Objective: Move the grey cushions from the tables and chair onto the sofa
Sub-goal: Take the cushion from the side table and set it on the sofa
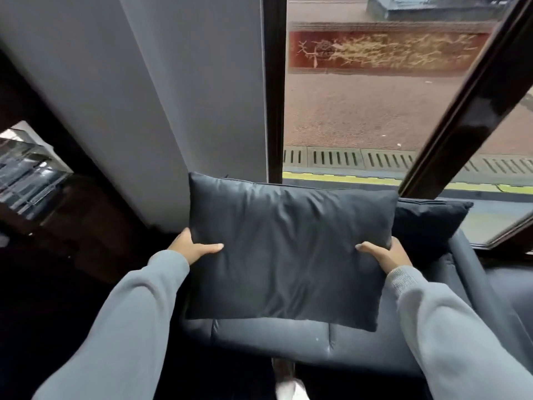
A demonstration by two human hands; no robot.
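A dark grey cushion (288, 249) fills the middle of the head view, held upright above the seat of a grey sofa (274, 342). My left hand (193, 246) grips its left edge, thumb across the front. My right hand (383, 254) grips its right edge the same way. A second dark cushion (429, 223) leans against the sofa back just behind and to the right, partly hidden by the held one. Whether the held cushion's lower edge touches the seat I cannot tell.
A large window (389, 96) with dark frames stands right behind the sofa, showing pavement and a drain grate outside. A pale grey wall panel (173, 96) rises at the left. Dark wooden furniture (72, 212) sits to the left. A shoe (288, 388) shows below.
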